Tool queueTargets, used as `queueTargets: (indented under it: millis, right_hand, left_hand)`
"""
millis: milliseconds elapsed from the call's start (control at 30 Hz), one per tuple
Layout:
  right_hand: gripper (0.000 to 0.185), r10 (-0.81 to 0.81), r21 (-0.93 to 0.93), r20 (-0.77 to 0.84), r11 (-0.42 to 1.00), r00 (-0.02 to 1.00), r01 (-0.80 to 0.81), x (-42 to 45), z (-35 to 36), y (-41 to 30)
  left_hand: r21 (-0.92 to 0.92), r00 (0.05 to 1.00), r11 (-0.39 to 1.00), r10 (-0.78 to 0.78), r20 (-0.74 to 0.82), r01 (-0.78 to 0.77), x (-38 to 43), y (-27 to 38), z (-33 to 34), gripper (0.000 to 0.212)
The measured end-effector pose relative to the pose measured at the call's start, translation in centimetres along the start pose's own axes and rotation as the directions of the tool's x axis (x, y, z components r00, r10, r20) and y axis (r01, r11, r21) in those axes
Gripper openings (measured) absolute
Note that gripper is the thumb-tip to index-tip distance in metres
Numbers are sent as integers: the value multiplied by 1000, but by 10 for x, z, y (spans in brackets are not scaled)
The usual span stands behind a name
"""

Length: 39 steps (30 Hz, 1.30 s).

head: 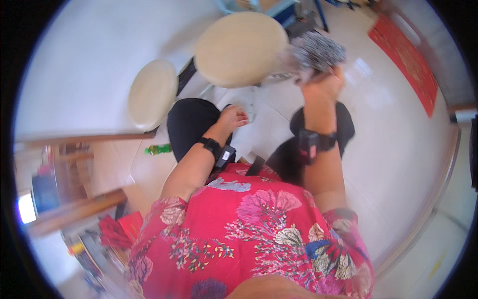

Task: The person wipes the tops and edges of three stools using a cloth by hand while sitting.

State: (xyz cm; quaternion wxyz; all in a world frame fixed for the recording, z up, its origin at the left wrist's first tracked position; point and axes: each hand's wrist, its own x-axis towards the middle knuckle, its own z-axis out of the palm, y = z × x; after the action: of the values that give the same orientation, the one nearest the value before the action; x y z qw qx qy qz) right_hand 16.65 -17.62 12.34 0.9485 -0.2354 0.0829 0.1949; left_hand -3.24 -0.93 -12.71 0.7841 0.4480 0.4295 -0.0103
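My right hand (323,84) is raised at the upper right and grips a grey, shaggy bundle (317,54), perhaps a cloth; blur hides its exact kind. Beside it on the left stands a round stool with a cream seat (241,48). My left hand (234,116) hovers by my left knee, fingers loosely bent and nothing in them. A second round cream stool seat (153,95) is farther left, beyond that knee. Each wrist bears a black strap with a small box, the left one (226,155) and the right one (313,145).
A green plastic bottle (158,149) lies on the tiled floor left of my knee. Red paper (407,63) hangs along the right wall. A light blue frame (227,5) stands at the top. Wooden furniture (78,211) and stacked items crowd the lower left.
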Motion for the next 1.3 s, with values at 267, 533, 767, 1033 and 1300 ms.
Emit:
queueTargets:
  millis: [267,533,767,1033,1300]
  right_hand:
    - [48,361,-10,365,923,858,-385,19,-44,12]
    - [50,411,-127,705,875,578,-468,54,-60,44]
    - [51,387,-72,847,764,365,-641,71,-57,48]
    - [47,162,-414,689,888,707,199,63,-69,32]
    - [48,27,7,232,1000,972,-30,13,-35,-33]
  left_hand:
    - [-17,989,991,134,59,-133,26,-65,2,16]
    - [62,959,971,216,184,-230,47,-92,-46,19]
    - [27,948,955,291,125,-297,43,-75,-43,22]
    - [472,893,769,438,99,-430,47,-36,-35,27]
    - [351,846,781,528,71,-517,34,27,-1,30]
